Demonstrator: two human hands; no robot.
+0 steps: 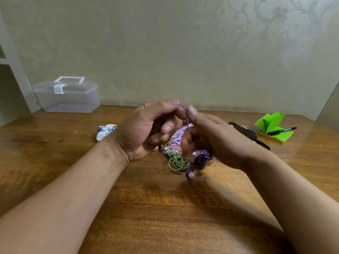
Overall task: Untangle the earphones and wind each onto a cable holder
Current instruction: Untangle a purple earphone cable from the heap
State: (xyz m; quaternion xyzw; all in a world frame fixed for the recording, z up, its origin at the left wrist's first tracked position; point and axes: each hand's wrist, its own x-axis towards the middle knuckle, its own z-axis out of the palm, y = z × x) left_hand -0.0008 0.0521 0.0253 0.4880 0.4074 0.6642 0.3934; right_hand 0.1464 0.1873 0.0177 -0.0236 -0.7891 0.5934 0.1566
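A tangle of earphone cables (177, 154), pink, green and purple, hangs between my hands just above the wooden table (146, 208). My left hand (145, 131) has its fingers curled around part of the bundle. My right hand (211, 138) pinches a loop of the purple cable (187, 118) at its top. A purple earbud (190, 174) dangles below the bundle. Green coils (177, 163) hang at the bottom. Blue and white cable holders (105, 132) lie on the table to the left of my left hand.
A clear plastic box with a lid (67, 96) stands at the back left against the wall. At the right lie a black object (247, 133), a green sticky-note pad (271, 125) and a black pen (281, 131).
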